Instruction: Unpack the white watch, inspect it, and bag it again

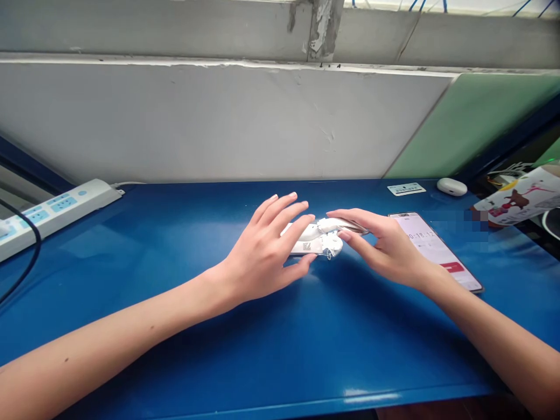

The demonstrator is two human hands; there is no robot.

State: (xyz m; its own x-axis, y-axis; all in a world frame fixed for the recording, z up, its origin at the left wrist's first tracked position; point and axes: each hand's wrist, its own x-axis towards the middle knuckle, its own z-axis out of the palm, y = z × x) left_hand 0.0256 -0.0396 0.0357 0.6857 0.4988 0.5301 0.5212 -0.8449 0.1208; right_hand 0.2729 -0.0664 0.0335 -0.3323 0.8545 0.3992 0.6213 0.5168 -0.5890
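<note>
Near the middle of the blue table lies a small white item with a printed square code and a crumpled, rounded right end; its exact kind I cannot make out. Over its left part my left hand is spread, fingers apart, covering some of it. Between the thumb and fingers of my right hand is a white, shiny-edged piece, which lies along the upper side of the coded item. Whether the two pieces are joined I cannot tell.
A phone showing a timer lies under my right wrist. Behind it are a small card and a white earbud case. A printed box stands at the right, a power strip with a black cable at the left.
</note>
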